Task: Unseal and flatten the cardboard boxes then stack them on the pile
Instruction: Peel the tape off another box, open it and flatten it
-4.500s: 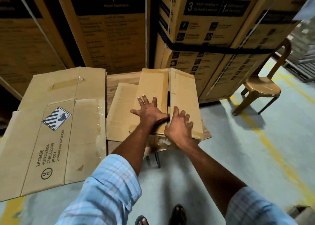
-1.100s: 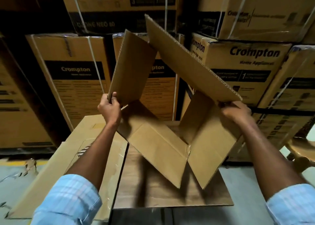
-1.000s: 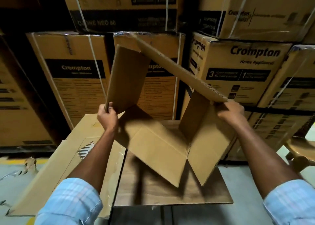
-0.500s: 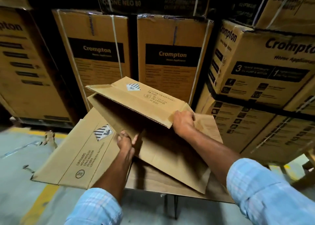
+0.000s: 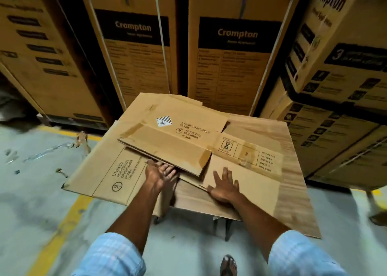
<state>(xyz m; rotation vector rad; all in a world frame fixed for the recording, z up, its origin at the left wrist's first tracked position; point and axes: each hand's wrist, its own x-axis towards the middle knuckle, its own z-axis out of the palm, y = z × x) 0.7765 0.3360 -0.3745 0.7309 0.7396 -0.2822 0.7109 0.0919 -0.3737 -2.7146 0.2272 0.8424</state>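
A flattened brown cardboard box (image 5: pixel 188 137) with a lithium battery label lies across the pile, its taped flap toward me. Under it on the left is another flattened box (image 5: pixel 109 173) printed UN3480, and a larger plain sheet (image 5: pixel 293 171) lies on the right. My left hand (image 5: pixel 160 174) is at the near edge of the top box, palm up, with the fingers under that edge. My right hand (image 5: pixel 225 184) rests flat with spread fingers on the top box's near right panel.
Tall strapped Crompton cartons (image 5: pixel 236 52) stand close behind the pile, with more stacked at the right (image 5: pixel 339 87). Torn tape scraps (image 5: pixel 48 150) litter the grey floor at left. A yellow floor line (image 5: pixel 62 223) runs near my left side. My sandalled foot (image 5: pixel 228 266) shows below.
The box was held up open in both hands, then folded down. It now lies flat on the pile with my right hand pressing on it and my left at its edge.
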